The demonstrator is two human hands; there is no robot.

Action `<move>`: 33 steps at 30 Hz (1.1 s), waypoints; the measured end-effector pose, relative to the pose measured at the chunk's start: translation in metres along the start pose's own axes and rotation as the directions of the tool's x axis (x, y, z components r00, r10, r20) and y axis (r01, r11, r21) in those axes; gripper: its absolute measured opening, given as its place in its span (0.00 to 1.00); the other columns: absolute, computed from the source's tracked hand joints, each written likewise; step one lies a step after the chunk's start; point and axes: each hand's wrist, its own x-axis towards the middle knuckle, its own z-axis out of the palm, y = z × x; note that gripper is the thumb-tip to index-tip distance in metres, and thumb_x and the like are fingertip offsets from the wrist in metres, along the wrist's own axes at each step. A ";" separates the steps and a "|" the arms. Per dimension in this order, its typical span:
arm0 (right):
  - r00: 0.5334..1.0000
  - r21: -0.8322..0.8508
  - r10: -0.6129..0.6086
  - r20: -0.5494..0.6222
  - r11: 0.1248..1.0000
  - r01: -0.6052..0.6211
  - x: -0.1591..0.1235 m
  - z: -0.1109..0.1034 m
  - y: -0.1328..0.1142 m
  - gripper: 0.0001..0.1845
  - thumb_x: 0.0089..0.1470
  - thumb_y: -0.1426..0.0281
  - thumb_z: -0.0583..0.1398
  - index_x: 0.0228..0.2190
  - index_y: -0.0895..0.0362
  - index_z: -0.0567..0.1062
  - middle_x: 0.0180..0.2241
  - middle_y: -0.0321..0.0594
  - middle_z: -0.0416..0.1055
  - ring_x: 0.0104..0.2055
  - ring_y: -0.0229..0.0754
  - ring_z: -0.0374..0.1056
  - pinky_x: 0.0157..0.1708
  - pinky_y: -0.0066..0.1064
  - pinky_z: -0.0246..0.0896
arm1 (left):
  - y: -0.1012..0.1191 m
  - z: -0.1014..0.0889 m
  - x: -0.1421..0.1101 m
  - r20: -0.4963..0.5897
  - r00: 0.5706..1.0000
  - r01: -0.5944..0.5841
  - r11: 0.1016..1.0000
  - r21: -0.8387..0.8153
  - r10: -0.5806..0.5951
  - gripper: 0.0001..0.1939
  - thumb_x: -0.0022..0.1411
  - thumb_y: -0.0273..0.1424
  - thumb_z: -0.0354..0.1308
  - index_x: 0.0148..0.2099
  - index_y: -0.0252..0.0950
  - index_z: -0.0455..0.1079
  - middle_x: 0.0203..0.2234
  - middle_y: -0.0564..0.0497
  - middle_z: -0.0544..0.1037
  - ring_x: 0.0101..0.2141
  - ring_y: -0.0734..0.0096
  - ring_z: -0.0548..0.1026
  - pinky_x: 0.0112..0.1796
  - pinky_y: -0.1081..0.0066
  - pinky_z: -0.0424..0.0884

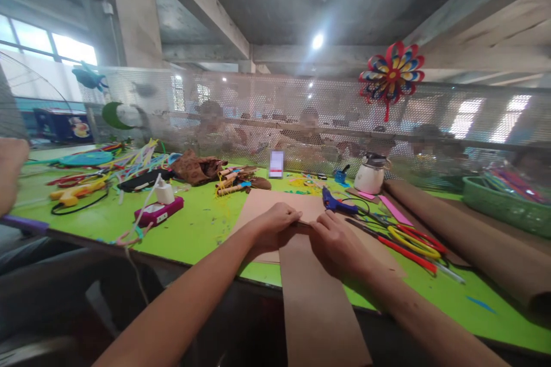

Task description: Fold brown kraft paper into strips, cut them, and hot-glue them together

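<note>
A long strip of brown paper hangs over the table's front edge toward me. Its far end is pinched between the fingers of my left hand and my right hand, which grip it side by side at what looks like a fold. Under both hands lies a lighter brown sheet, flat on the green table. Just beyond my right hand rests a blue glue gun. Scissors with red and yellow handles and a red-handled tool lie to its right.
A roll of brown paper and a green basket occupy the right side. A white jug stands behind. Leftward are a purple power strip, a yellow glue gun and a brown cloth bundle. A mesh partition runs along the back.
</note>
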 end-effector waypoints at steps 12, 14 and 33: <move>0.997 0.038 0.028 -0.074 0.999 -0.025 0.000 0.006 -0.001 0.11 0.58 0.79 0.50 0.35 0.59 0.71 0.35 0.46 0.65 0.40 0.47 0.58 0.40 0.36 0.58 | -0.001 -0.009 -0.004 0.219 0.975 -0.026 0.995 -0.092 0.046 0.20 0.59 0.43 0.51 0.33 0.30 0.73 0.23 0.52 0.68 0.24 0.76 0.60 0.29 0.73 0.58; 0.995 0.071 0.057 -0.084 0.996 -0.051 0.002 0.010 0.001 0.10 0.58 0.78 0.51 0.34 0.58 0.71 0.35 0.46 0.65 0.39 0.46 0.59 0.39 0.35 0.58 | -0.002 -0.007 -0.002 0.210 0.977 -0.020 0.996 -0.084 0.038 0.20 0.59 0.42 0.51 0.34 0.30 0.73 0.24 0.52 0.70 0.25 0.75 0.61 0.29 0.73 0.58; 0.926 0.664 0.266 0.269 0.645 -0.379 0.003 0.001 0.008 0.21 0.57 0.57 0.52 0.22 0.60 0.70 0.21 0.34 0.64 0.24 0.35 0.56 0.23 0.26 0.49 | 0.012 0.000 -0.010 0.232 0.960 -0.139 0.985 -0.098 0.158 0.17 0.60 0.39 0.53 0.42 0.32 0.75 0.34 0.50 0.77 0.33 0.70 0.69 0.35 0.75 0.63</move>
